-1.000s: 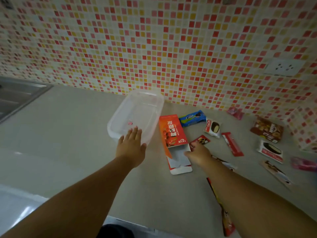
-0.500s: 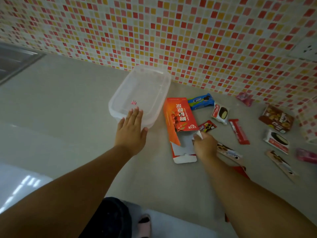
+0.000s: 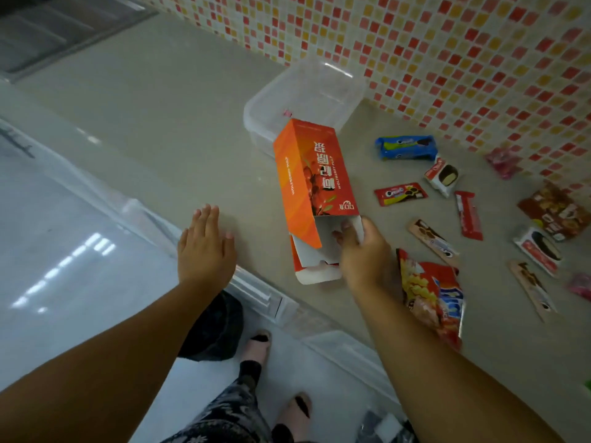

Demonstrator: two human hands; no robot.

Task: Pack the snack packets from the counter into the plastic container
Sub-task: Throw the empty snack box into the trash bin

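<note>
A clear plastic container (image 3: 345,81) stands on the grey counter against the tiled wall. An orange carton (image 3: 311,177) with an open end lies tilted in front of it, its far end raised over the container's near rim. My right hand (image 3: 364,251) grips the carton's open white flap. My left hand (image 3: 204,244) hovers flat with straight fingers over the counter's front edge, holding nothing. Several snack packets lie to the right: a blue cookie packet (image 3: 406,148), a small red packet (image 3: 399,193), a red bar (image 3: 468,214) and a large red chips bag (image 3: 431,295).
A steel sink (image 3: 48,27) sits at the far left. More packets, among them a brown one (image 3: 556,211), lie near the right edge. The counter's front edge (image 3: 256,292) runs diagonally below my hands. My feet stand on the pale floor.
My left hand has left the container's rim and drawn back to the counter's edge. My right hand has taken the carton's flap and lifted it. The view has tipped downward.
</note>
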